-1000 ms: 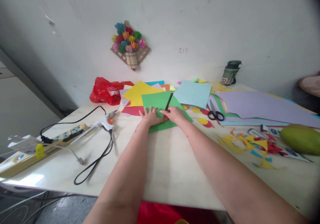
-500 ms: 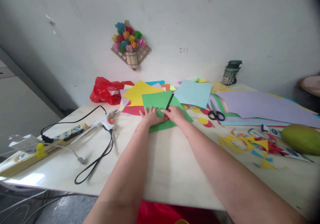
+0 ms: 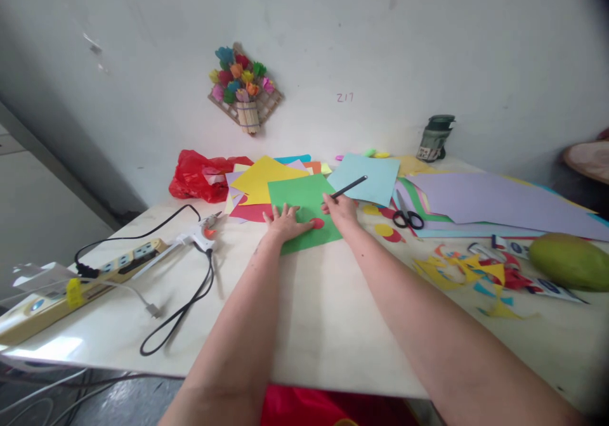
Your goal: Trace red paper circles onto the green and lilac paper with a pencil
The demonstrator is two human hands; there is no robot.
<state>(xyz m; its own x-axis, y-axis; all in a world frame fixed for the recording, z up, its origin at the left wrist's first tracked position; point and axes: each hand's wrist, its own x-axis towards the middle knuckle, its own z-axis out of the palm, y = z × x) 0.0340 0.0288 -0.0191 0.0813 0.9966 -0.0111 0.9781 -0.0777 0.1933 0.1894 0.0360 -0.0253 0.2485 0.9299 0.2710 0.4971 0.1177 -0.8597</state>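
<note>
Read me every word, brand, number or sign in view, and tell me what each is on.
"217", handwritten in red on the wall; the first character could be a Z.
Green bottle, pale label: too small to read.
White tubes, blue brand patches: too blurred to read.
Yellow tag: any lettering is too blurred.

A pale table (image 3: 333, 324) carries a power strip (image 3: 52, 307) and a glue gun (image 3: 202, 237) on the left, a red bag (image 3: 193, 175) toward the back, and a green sheet (image 3: 299, 193) mid-table. On the right lie paper circles (image 3: 384, 230), yellow scraps (image 3: 432, 274), tubes (image 3: 554, 288), a green fruit (image 3: 573, 262) and a stack of paper (image 3: 499, 199).
</note>
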